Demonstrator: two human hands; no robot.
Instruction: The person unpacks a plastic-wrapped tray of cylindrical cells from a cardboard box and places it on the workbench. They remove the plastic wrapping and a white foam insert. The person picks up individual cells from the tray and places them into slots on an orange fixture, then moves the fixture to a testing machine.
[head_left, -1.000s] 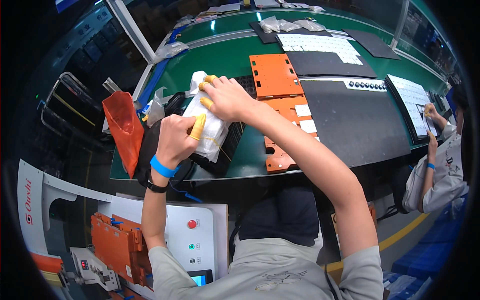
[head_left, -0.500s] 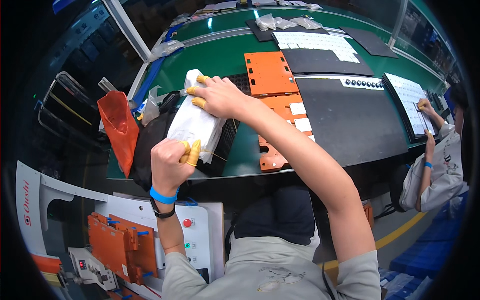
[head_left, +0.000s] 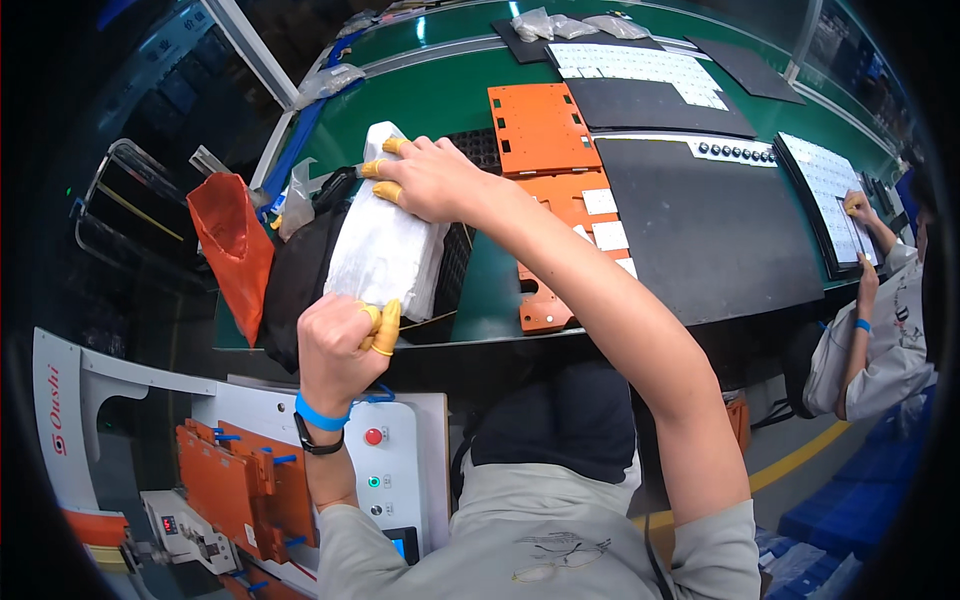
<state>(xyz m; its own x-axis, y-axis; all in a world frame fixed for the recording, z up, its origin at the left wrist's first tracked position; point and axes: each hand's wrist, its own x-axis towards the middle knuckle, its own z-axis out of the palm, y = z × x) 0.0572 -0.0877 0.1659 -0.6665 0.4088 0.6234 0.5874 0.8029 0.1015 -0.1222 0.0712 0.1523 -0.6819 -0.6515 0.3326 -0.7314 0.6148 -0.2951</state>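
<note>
A white layered bundle, which looks like a stack of thin soft sheets, lies tilted on the left part of the bench. My right hand grips its far end, fingers spread over the top and far left edge; the thumb is hidden. At the near end, my left hand is closed, its fingertips pinched together at the bundle's near edge. Yellow finger cots cover several fingertips on both hands. A thin tan strand, perhaps a rubber band, shows faintly beside the near end. Under and right of the bundle sits a black grid-like tray.
Orange fixture plates and a dark mat lie to the right. An orange-red bag and black cloth are at left. A machine with a red button stands near my left arm. A co-worker handles white panels at far right.
My left hand has drawn slightly toward me at the bundle's near end. My right hand stays on the far end, shifted a little left. The view has tilted slightly.
</note>
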